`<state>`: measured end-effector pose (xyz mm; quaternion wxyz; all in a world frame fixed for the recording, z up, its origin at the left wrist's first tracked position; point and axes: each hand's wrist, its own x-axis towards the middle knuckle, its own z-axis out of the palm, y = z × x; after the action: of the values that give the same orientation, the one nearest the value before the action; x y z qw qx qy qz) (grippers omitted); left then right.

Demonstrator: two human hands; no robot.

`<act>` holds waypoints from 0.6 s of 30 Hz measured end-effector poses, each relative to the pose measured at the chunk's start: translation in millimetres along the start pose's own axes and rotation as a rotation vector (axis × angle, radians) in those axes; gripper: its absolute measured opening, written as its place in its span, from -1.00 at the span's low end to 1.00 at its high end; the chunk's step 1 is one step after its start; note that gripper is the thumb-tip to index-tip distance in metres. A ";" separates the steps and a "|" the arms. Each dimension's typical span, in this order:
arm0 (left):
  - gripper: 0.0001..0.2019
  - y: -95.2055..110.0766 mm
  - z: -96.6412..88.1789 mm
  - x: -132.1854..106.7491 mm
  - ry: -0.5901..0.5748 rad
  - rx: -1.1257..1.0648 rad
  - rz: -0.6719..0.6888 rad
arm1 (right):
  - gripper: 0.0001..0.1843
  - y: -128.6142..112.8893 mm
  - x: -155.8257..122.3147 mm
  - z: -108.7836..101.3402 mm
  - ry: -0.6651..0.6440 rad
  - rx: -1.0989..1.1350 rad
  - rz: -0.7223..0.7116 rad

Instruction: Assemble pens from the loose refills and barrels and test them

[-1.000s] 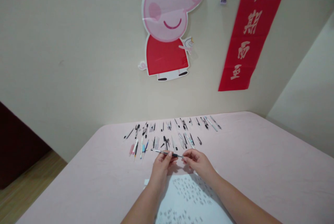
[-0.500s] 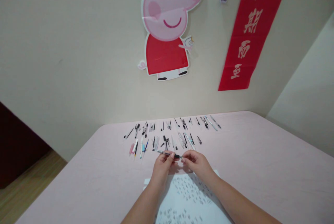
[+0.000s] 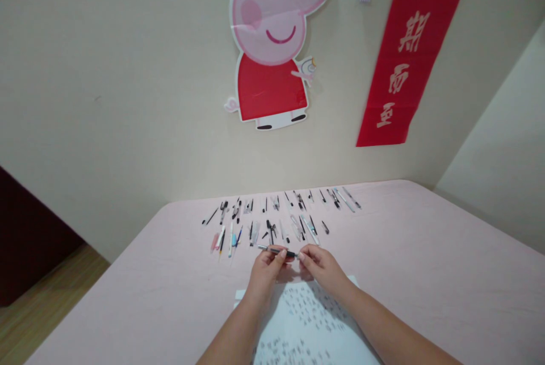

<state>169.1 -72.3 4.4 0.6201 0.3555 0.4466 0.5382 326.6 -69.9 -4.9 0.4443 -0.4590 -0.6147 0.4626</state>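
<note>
A dark pen (image 3: pixel 279 251) with a lighter back end lies nearly level between my two hands, above the near row of pen parts. My left hand (image 3: pixel 271 267) is closed around its barrel, thumb on top. The fingers of my right hand (image 3: pixel 315 261) pinch the pen's tip end; what exactly they grip there is too small to make out. Below the hands lies a white sheet of paper (image 3: pixel 306 331) covered in handwriting, partly hidden by my forearms.
Two rows of pens and loose pen parts (image 3: pixel 271 231) lie along the far side of the pink-covered table (image 3: pixel 426 251). Behind it rises a wall with a cartoon pig cutout (image 3: pixel 272 89) and a red banner (image 3: pixel 409 58).
The pen and both hands have shifted very slightly to the right. My hold on the pen looks the same, and the table's other things have not moved.
</note>
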 end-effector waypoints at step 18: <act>-0.67 1.0 0.2 -2.7 -0.035 0.020 0.014 | -0.57 -0.8 -2.1 -1.3 -0.060 -0.088 -0.069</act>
<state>168.9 -74.8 5.8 0.6203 0.3741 0.4387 0.5318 328.1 -71.8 -4.2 0.4210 -0.4425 -0.6629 0.4330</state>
